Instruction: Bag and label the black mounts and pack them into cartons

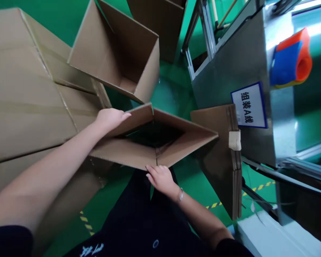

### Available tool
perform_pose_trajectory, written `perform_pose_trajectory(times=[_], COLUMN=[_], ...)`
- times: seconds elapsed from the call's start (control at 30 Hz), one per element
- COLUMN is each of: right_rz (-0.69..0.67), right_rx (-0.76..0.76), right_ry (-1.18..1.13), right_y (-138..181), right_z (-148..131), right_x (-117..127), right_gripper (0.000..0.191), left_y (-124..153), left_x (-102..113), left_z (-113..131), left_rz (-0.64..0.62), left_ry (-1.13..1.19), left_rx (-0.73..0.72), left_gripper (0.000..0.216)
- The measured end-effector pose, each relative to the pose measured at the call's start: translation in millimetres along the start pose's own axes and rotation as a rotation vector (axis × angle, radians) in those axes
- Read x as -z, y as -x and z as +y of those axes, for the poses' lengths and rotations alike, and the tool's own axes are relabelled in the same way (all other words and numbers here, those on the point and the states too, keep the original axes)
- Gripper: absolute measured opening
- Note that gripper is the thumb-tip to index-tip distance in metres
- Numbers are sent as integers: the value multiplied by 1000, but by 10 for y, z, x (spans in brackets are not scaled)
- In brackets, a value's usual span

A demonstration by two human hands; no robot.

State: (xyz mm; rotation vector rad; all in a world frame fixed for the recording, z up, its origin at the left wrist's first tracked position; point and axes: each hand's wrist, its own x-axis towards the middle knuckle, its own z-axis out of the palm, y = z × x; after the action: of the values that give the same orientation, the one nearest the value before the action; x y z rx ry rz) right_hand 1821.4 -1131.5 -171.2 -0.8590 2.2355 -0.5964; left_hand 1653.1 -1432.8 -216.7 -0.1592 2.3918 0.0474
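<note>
A partly unfolded cardboard box [128, 151] is held in front of my body, its walls forming a slanted diamond with the green floor showing through. On the far left wall my left hand [111, 119] is closed over the top edge, thumb pointing right. My right hand [162, 178] pinches the near edge close to a corner slit, a bracelet on its wrist. Beyond this box, an open cardboard box [147, 76] stands upright with its inside visible.
Large taped cartons [18, 92] fill the left side. A strapped stack of flat cardboard [219, 153] leans against the metal workbench [230, 67] at right. On the bench lie a sign [250, 105] and orange and blue rolled sheets [291, 59]. Another carton [160, 25] stands at the back.
</note>
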Motion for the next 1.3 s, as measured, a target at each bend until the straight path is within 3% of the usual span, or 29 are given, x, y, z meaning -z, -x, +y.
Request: perform_pose_trajectory(times=[0.07,0.17,0.27,0.37,0.47,0.6,0.67,0.73,0.87,1.03,1.2,1.3], right_rz=[4,229,554,724,622,466,492,518,365,141,171,184], right_rx=[-112,-323,-466,-590,-602,-429,-416,-513,-714,-839,-745,-693], right_ry=[-60,-114,-64,-11,-182,-418,-333,-146,88,29,-127,-173], right_y=[111,50,-191,-475,-654,-462,-197,91,482,830,1530,1730], right_z=[-20,197,542,866,1074,1166,1208,1287,1519,1914,2738,3236], right_x=[21,168,414,622,639,353,164,12,-57,371,1147,1478], right_gripper=[36,37,45,63,79,68,67,76,85,82,83,84], left_y=[128,350,515,548,514,532,557,571,571,591,600,604], left_x=[-8,-205,-510,-705,-751,-774,-800,-822,-837,-842,-835,-822], left_z=[-211,-308,-217,-154,-220,-313,-292,-245,-192,-206,-176,-162], left_rz=[58,100,93,114,137,148,143,148,165,129,123,119], left_ry=[63,150,287,492,627,748,751,738,702,635,584,559], left_rx=[193,352,384,363,345,374,383,397,457,508,556,576], left_gripper=[58,58,51,45,45,46,47,48,49,49,46,46])
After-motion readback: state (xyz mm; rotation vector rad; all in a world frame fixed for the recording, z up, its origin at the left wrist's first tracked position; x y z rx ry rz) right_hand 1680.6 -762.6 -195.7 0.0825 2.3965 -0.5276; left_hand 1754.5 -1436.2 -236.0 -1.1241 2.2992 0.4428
